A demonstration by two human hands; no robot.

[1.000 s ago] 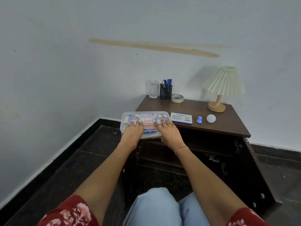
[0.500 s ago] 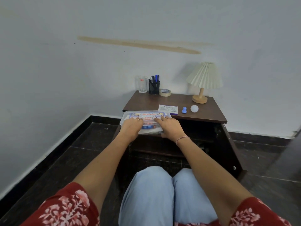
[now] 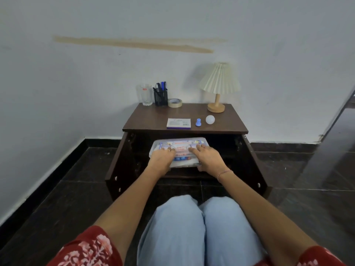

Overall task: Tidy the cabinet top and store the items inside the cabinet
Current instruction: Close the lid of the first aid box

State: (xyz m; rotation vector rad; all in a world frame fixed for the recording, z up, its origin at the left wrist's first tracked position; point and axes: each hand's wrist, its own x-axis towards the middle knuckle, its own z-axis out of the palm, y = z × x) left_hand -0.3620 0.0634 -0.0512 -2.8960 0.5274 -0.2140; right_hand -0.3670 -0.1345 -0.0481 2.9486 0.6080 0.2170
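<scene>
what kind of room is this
Likely a bedroom or home study corner: a small dark wood cabinet against a white wall, a pleated-shade table lamp on it, and a pen holder beside a drinking glass.

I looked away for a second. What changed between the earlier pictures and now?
The left hand and right hand kept hold of the box and lowered it from the front left of the cabinet top to the cabinet opening below. Nothing was let go. The glass, pen holder, tape, lamp, packet, blue cap and bulb stayed put on top.
</scene>
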